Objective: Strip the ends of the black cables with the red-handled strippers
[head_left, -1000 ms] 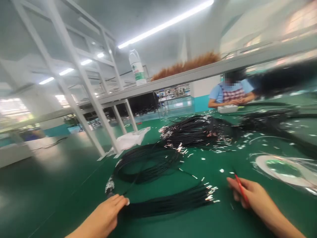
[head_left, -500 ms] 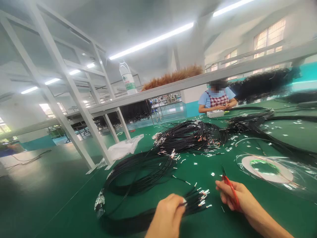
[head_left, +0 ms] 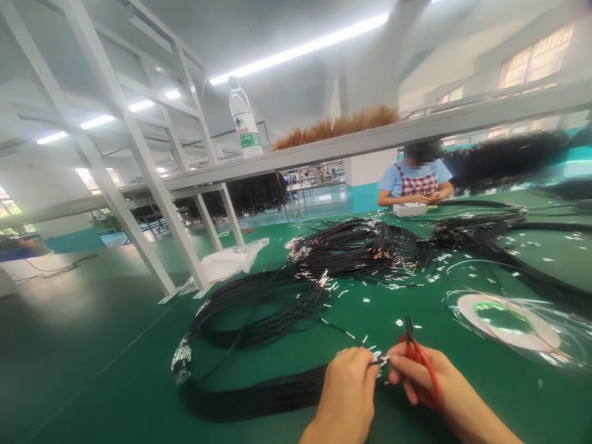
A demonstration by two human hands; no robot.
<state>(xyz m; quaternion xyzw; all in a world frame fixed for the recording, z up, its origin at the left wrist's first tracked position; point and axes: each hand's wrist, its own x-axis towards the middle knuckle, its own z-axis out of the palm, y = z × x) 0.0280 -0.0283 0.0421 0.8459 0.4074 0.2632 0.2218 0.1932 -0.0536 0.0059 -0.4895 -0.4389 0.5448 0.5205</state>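
My left hand (head_left: 349,382) is closed around the ends of a bundle of black cables (head_left: 268,394), and their pale, bare-looking tips (head_left: 380,361) stick out past the fingers. Close beside it, my right hand (head_left: 419,370) keeps a pair of red-handled cutters (head_left: 423,361) in the palm, dark jaws pointing up and away. The thumb and forefinger of that hand meet at one cable tip; whether they grip it is too small to tell. The bundle curves left to a plastic-wrapped end (head_left: 182,361) with silvery pieces.
A larger heap of black cables (head_left: 351,246) lies farther back. White scraps dot the green table (head_left: 139,394). On the right sits a white reel (head_left: 467,308) with clear strands. A metal rack (head_left: 157,197) holds a bottle (head_left: 245,123). Across the table a co-worker (head_left: 416,182) sits by a white box (head_left: 409,209).
My left hand has moved right with the cable ends. My right hand has come slightly left, so the fingers now meet at the tips. The view has shifted a little.
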